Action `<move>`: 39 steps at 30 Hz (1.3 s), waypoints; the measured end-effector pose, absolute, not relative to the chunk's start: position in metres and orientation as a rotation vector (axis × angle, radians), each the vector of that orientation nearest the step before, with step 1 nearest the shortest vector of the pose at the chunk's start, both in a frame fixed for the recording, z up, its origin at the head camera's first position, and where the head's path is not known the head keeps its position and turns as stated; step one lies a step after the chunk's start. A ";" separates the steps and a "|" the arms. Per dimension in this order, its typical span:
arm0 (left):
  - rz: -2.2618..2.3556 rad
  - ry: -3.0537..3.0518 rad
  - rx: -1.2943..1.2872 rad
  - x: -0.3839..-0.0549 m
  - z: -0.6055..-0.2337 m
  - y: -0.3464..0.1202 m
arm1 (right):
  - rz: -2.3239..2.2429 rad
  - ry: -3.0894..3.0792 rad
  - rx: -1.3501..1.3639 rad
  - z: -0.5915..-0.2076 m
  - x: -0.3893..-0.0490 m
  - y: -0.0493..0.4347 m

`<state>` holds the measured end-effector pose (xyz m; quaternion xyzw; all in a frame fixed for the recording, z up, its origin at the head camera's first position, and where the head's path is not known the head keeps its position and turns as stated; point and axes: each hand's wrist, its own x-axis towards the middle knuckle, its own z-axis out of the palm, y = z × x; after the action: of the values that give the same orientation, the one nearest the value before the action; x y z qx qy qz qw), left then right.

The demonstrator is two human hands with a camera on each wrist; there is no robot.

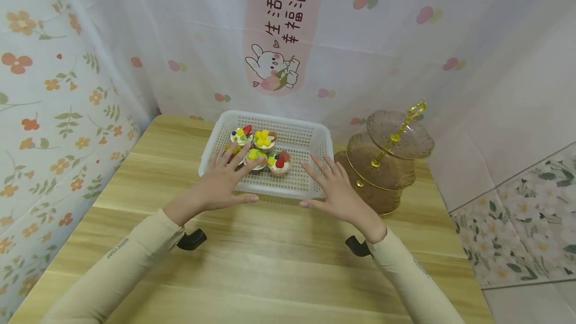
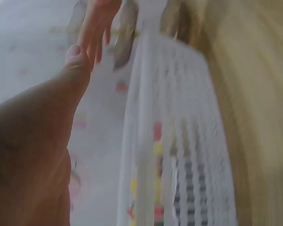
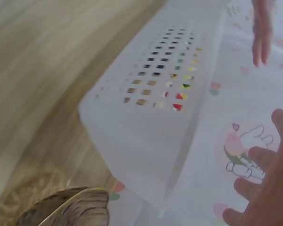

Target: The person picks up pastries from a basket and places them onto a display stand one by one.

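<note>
A white plastic basket (image 1: pixel 292 193) stands on the table and holds several small cupcakes with fruit toppings, among them one with a strawberry (image 1: pixel 280 164) and one with yellow cubes (image 1: pixel 264 139). Over its front left part my left hand (image 1: pixel 220 179) is spread, fingers straight, overlapping some cakes in the head view. My right hand (image 1: pixel 337 191) spreads over the front right corner, also holding nothing. In the left wrist view the basket wall (image 2: pixel 184 94) runs beside the left thumb. The right wrist view shows the right fingers (image 3: pixel 264 160) apart, beyond the basket rim.
A three-tier stand (image 1: pixel 382 164) with translucent brown plates and a gold handle is close to the basket's right side. Two black curved pieces (image 1: pixel 192 239) appear near the wrists. The wooden table (image 1: pixel 279 264) meets a patterned curtain (image 1: pixel 193 49) behind.
</note>
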<state>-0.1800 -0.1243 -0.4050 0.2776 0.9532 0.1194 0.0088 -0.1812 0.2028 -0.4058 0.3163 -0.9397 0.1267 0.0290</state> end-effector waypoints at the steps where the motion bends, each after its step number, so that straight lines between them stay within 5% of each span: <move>1: 0.382 2.987 0.825 -0.183 -0.404 -0.131 | 0.442 -2.889 0.974 -0.404 -0.186 0.201; 10: 0.545 2.958 0.527 -0.203 -0.415 -0.188 | 1.077 -2.886 0.822 -0.379 -0.242 0.167; 22: 0.519 2.868 0.355 -0.207 -0.431 -0.201 | 1.801 -2.942 0.638 -0.385 -0.320 0.151; 39: 0.525 2.850 0.319 -0.207 -0.430 -0.199 | 1.932 -3.418 0.485 -0.443 -0.340 0.150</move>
<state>-0.2065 -0.1986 -0.4304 0.1086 0.9713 0.1791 0.1128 -0.3402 0.1502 -0.4433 0.1126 -0.7932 0.4485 -0.3962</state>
